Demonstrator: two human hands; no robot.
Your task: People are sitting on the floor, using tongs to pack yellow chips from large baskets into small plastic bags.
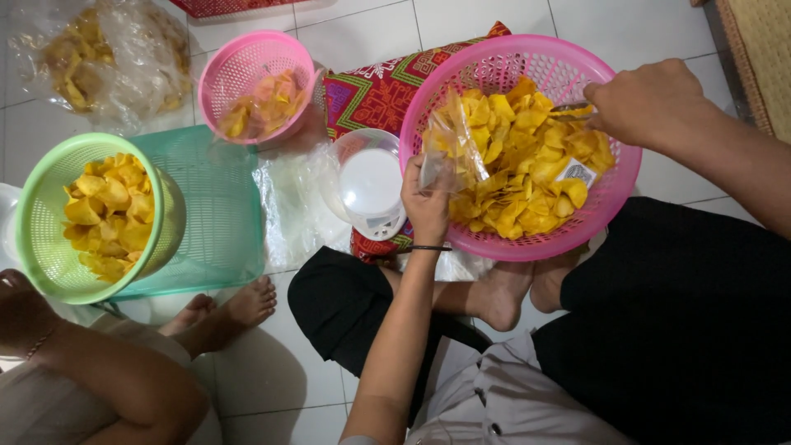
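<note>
- Left hand [426, 202]: fingers pinched on the lower edge of a small clear plastic bag [449, 148], holding it mouth-up; a few yellow chips show inside it
- Bag sits just above the left fingertips, over the near-left rim of the big pink basket [614, 185]
- Right hand [647, 99]: clenched round the handle of a metal utensil [570, 107]; the tip pokes out past the knuckles toward the left, into the chip pile
- Yellow chips [527, 165] heaped in the big pink basket, directly below and left of the right fingers, right of the left fingers
- Small white packet [575, 172] lying on the chips, below the right hand
- White kitchen scale [369, 185] just left of the left fingers, resting on a patterned red cloth [371, 86]
- Further left of the left hand: small pink basket [247, 74] with chips, green basket [49, 239] with chips sitting on a teal tray [218, 214]
- Clear sack of chips [107, 53] at far upper left on the tiled floor
- Another person's bare feet [227, 309] below the teal tray, well apart from both hands
</note>
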